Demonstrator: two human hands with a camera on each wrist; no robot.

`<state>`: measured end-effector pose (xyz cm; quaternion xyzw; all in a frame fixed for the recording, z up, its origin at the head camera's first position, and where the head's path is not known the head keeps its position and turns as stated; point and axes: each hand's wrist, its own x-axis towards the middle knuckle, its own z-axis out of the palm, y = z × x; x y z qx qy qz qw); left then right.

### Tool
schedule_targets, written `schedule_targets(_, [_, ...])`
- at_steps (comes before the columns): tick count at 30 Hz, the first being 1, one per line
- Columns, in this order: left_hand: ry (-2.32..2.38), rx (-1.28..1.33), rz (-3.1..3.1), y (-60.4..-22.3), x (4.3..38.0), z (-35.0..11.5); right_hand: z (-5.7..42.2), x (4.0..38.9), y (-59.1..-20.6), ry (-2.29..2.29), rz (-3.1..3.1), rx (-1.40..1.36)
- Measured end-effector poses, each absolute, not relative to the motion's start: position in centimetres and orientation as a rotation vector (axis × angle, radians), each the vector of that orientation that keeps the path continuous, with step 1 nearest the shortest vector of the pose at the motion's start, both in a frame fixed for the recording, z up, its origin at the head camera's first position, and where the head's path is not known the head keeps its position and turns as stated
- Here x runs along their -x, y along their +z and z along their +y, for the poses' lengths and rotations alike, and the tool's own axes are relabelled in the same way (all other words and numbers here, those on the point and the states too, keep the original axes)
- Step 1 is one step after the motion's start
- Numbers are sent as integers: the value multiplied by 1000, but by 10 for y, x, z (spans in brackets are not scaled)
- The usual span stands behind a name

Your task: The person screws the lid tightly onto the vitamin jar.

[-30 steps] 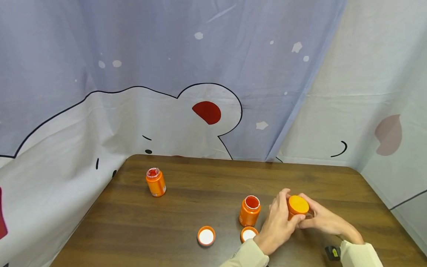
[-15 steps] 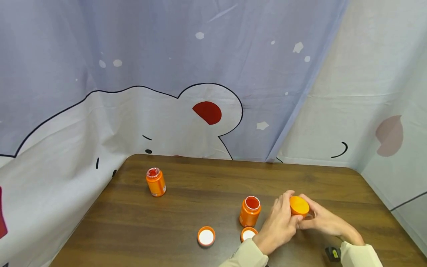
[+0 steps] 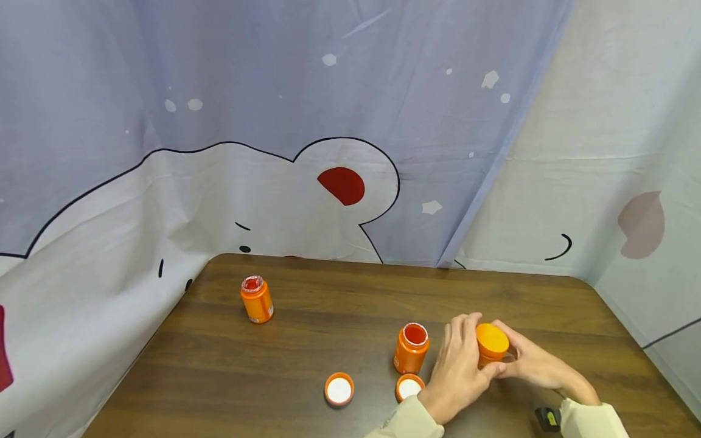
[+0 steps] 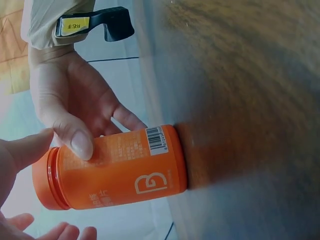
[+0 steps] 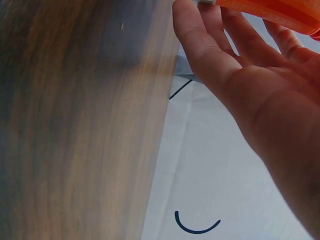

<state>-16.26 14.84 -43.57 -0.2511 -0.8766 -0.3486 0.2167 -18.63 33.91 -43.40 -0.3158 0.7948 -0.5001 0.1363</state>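
1. the bottle [image 4: 120, 170] is held upright near the right side of the table [image 3: 306, 353], between the two hands, with its cap [image 3: 492, 339] on top. its base is at the wood; whether it rests there or sits just above, i cannot tell.
2. the right hand [image 3: 531, 365] pinches the body below the cap, thumb on the near face, fingers behind. that looks like the steadying hand: keep it firm enough that the body cannot spin, yet not squeezed hard.
3. the left hand [image 3: 457, 371] is spread around the cap, thumb at one side and fingers at the other, with a gap at the fingers. whether the thumb touches, i cannot tell.
4. the step in hand seems to be turning the cap. for a good turn, set thumb and fingers on opposite sides of the cap's rim, clear of the neck, and twist level so the threads do not bind.
5. the thumbs lie close together by the neck; a twist goes better if they do not snag.
6. mind the left forearm: the right lid [image 3: 409, 387] lies beside its sleeve, with the near bottle [image 3: 409, 359], uncapped, just behind.
7. the left lid [image 3: 339, 389] and the uncapped far bottle [image 3: 258, 305] are well apart from the work.
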Motion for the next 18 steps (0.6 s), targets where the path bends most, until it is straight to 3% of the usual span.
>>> schedule_targets(18, [-908,771,-2369,-434,165,146,337,187,-434,-1432,2311,847])
